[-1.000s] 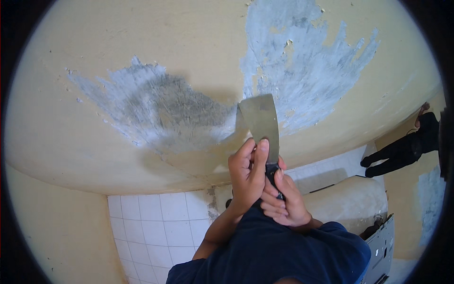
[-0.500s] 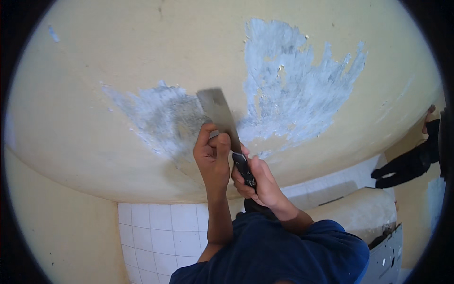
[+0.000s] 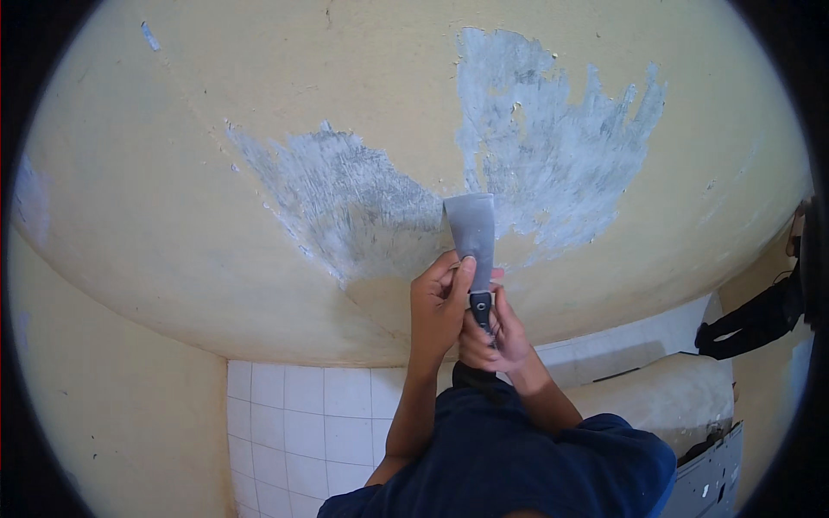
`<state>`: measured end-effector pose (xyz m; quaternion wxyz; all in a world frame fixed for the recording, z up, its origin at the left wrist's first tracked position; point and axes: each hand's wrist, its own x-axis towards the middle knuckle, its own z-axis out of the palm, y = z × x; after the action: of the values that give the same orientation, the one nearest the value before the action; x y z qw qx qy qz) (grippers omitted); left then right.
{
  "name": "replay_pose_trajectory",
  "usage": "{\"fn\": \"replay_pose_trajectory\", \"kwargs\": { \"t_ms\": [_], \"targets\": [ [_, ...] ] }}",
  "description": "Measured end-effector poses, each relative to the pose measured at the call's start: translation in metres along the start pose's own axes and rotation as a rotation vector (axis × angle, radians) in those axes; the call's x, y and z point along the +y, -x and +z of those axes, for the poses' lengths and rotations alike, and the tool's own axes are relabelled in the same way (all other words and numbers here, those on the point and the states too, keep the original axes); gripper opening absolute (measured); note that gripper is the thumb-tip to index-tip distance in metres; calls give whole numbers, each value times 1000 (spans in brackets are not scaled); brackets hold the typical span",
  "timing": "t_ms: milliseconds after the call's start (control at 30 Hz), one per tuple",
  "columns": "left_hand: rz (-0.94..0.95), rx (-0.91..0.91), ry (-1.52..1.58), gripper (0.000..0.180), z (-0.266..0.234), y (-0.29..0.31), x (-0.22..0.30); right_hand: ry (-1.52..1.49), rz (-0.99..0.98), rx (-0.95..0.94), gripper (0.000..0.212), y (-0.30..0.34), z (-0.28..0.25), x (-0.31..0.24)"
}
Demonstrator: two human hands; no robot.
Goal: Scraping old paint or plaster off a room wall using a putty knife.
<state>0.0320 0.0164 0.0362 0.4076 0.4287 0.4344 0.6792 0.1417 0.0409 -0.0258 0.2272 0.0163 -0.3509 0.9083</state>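
A paint scraper (image 3: 472, 226) with a wide metal blade and a black handle is held upright in front of the wall. My right hand (image 3: 501, 343) wraps round its handle. Higher up, my left hand (image 3: 442, 300) pinches the blade, thumb on its face and fingers behind. The blade's straight edge meets the yellowish wall (image 3: 389, 78) or stands just before it; I cannot tell which. It lies between two bare grey patches, the left patch (image 3: 345, 194) and the larger right patch (image 3: 553, 147), both with ragged paint edges.
White floor tiles (image 3: 302, 414) lie below at the left. A pale rounded block (image 3: 661, 393) and a grey panel (image 3: 712, 466) with chipped spots stand at the lower right. At the far right is another person in dark clothes (image 3: 760, 319).
The scraper and both hands have shifted right in the picture. The blade has turned from leaning left to nearly upright, with its face showing more. Both hands keep their hold.
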Motion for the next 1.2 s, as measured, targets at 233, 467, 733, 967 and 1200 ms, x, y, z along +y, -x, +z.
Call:
{"fn": "replay_pose_trajectory", "kwargs": {
  "t_ms": [233,467,733,967,1200],
  "targets": [
    [35,76,58,27,13,6,-21,-511,61,27,51,17,3,5],
    [-42,132,-18,30,18,11,-5,-394,57,155,54,17,14,5],
    [-49,152,-52,30,14,7,-1,-423,89,221,57,12,26,-1],
    [-97,116,15,29,10,3,5,-435,71,243,60,9,36,4],
    [-81,129,-24,28,9,-5,1,-376,84,205,59,3,31,-4]
  ]
}}
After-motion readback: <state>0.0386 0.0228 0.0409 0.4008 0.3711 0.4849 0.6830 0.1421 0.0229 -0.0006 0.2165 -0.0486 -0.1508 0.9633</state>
